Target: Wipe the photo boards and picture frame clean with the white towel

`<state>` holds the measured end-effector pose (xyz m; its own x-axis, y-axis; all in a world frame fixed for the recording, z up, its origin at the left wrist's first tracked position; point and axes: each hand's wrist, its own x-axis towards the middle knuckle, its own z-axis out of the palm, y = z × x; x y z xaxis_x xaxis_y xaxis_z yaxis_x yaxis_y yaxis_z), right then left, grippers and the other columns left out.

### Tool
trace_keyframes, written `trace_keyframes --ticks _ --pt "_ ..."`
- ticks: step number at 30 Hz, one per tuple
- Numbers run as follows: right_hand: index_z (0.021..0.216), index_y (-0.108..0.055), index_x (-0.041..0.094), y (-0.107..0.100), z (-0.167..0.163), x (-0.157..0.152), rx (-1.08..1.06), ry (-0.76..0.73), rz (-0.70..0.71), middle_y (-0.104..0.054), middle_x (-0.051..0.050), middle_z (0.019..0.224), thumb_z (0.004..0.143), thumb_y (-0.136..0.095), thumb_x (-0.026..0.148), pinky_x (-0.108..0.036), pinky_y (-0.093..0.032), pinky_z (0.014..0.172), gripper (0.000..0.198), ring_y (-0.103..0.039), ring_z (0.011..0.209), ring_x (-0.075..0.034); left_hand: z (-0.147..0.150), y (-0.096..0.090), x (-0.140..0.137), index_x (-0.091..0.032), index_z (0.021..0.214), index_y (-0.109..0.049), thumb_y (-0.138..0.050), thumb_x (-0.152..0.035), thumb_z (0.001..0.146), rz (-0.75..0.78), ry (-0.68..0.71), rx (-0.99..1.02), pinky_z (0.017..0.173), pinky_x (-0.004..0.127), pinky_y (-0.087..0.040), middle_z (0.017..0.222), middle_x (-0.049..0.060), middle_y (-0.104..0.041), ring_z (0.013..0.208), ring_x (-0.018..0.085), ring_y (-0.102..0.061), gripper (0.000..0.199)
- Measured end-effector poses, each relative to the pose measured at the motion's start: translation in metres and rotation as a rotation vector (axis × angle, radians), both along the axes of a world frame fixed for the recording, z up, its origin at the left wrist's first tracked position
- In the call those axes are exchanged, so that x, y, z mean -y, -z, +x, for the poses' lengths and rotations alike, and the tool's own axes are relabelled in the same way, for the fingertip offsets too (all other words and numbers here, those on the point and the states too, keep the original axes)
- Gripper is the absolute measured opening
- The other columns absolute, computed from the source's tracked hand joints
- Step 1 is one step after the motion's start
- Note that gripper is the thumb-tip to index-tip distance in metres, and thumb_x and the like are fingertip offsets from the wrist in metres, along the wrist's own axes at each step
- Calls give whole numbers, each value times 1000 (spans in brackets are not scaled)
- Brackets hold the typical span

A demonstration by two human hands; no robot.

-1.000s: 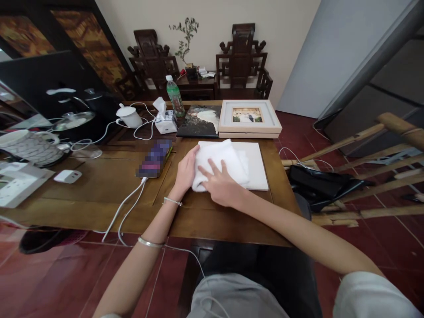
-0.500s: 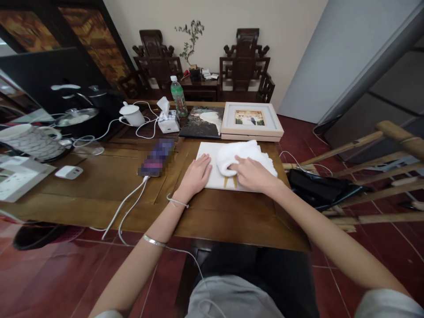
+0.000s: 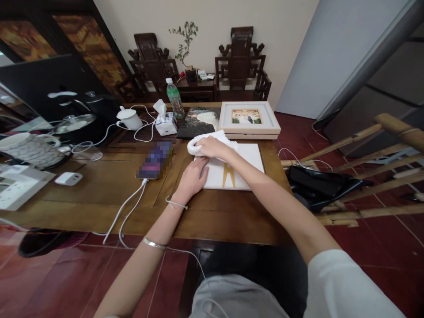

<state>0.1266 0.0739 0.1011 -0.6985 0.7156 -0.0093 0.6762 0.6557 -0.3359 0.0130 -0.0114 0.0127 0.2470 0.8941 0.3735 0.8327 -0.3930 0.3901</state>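
Note:
A white panel [image 3: 250,165] with a yellow shape like two legs on it lies flat on the wooden table [image 3: 212,216]. My left hand [image 3: 192,176] rests with its fingers stretched out on the panel's left edge. Bunched in my right hand [image 3: 212,148] is a white cloth [image 3: 195,143], pressed on the panel's far left corner. My right fingers are closed into the cloth and partly hidden by it. The two hands are close together, the right one just beyond the left.
Behind the panel lie a framed picture [image 3: 271,117] and a dark picture [image 3: 195,126]. Left of them stand a tissue box [image 3: 166,125], a green-labelled bottle [image 3: 175,98] and a white lidded cup [image 3: 129,119]. A phone [image 3: 155,161] with a white cable lies left of my hands.
My right hand has slid the cloth from the panel's middle right to its far left corner, uncovering the right side and more of the yellow shape. My left hand stays nearly in place.

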Motion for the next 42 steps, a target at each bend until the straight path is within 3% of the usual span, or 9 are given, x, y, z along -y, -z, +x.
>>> trace_keyframes --ticks 5,9,15,18,22,26,31,36,42 --pt "94 -69 9 -12 61 -7 27 103 -13 -69 -13 102 77 -37 8 -27 -38 69 37 -61 84 -22 0 6 -1 -12 124 -55 -40 -23 90 5 3 11 108 47 -36 135 14 -53 130 25 -44 39" --pt "105 -67 10 1 127 5 -42 226 57 -66 -12 116 75 -34 7 -31 -40 85 45 -59 102 -25 1 8 -2 -12 125 -55 -39 -24 90 4 13 31 109 48 -35 136 14 -52 131 26 -43 40" --pt "107 -65 12 31 164 86 9 169 128 -67 -13 113 66 -35 -1 -45 -36 101 52 -52 120 -28 0 9 -3 -12 125 -54 -39 -24 90 -1 22 54 109 50 -34 136 15 -51 132 26 -42 40" --pt "104 -64 13 33 166 138 20 83 103 -62 -15 122 67 -33 -3 -54 -25 108 50 -33 135 -27 0 9 -3 -12 126 -53 -38 -24 90 -19 28 55 109 50 -33 137 16 -50 132 26 -40 40" --pt "103 -63 16 33 168 174 11 59 79 -52 -16 134 67 -36 -1 -57 -24 109 48 -29 137 -27 -1 8 -4 -11 126 -53 -38 -24 90 -32 38 70 110 49 -32 138 16 -49 133 26 -39 41" --pt "102 -63 17 33 170 152 -40 27 93 -62 -11 122 66 -35 -2 -54 -24 110 49 -37 133 -24 -1 7 -4 -9 126 -53 -39 -24 90 -40 41 74 110 49 -32 138 17 -49 133 26 -39 41" --pt "101 -68 17 25 166 81 -37 109 108 -70 -8 106 67 -36 1 -46 -40 97 49 -61 106 -27 -2 7 -3 -9 125 -53 -39 -25 91 -38 41 82 110 48 -32 138 16 -49 133 26 -40 41" --pt "107 -69 18 20 163 19 -133 195 77 -66 -5 117 67 -37 4 -35 -41 94 53 -58 109 -25 -3 7 -3 -11 125 -54 -40 -26 90 -41 50 99 110 48 -33 137 16 -50 133 25 -40 40" --pt "107 -68 16 34 158 20 -158 176 135 -67 -6 115 66 -35 2 -38 -40 96 55 -60 108 -24 -4 8 -3 -12 125 -54 -40 -26 90 -40 45 108 110 48 -33 138 15 -50 133 25 -40 40"
